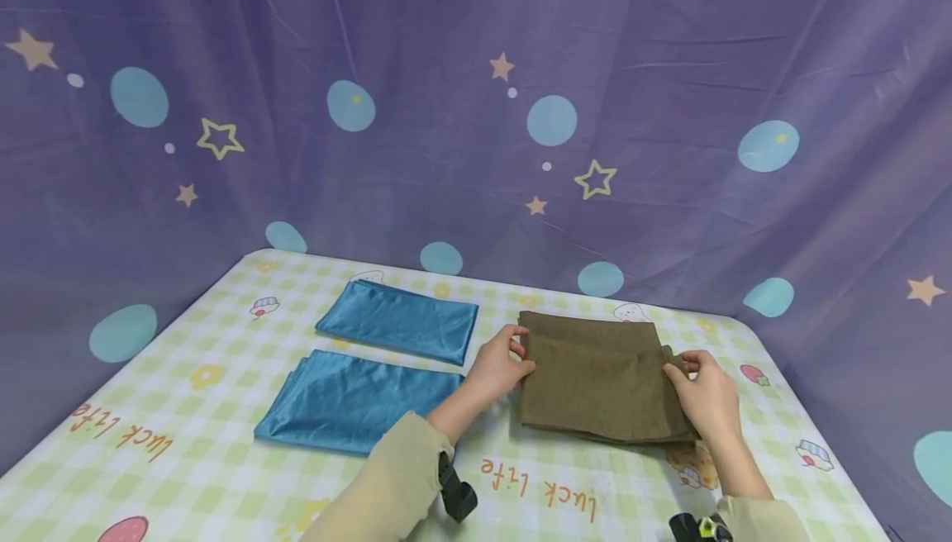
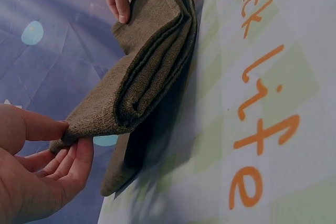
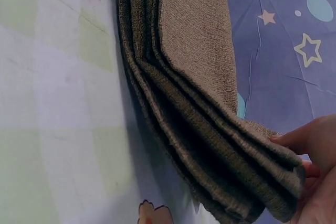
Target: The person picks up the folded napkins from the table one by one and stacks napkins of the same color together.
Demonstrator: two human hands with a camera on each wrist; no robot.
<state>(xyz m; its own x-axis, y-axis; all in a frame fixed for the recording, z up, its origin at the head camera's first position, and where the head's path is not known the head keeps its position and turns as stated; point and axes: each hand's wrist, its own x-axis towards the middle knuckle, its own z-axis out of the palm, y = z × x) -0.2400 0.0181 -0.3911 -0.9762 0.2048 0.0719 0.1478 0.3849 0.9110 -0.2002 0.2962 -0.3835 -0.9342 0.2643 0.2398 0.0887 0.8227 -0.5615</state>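
A brown cloth, folded into several layers, lies on the right half of the table. My left hand pinches its left edge between thumb and fingers. At the opposite edge my right hand grips the layers, thumb on top. In the left wrist view the cloth bends upward toward the left hand, its stacked folds showing along the near side. The right wrist view shows the layers spreading apart near the right hand. A further flap of the cloth lies behind the raised part.
Two folded shiny blue cloths lie on the left, one farther back and one nearer, close to my left forearm. A checked tablecloth covers the table. Behind it hangs a purple curtain with stars and dots.
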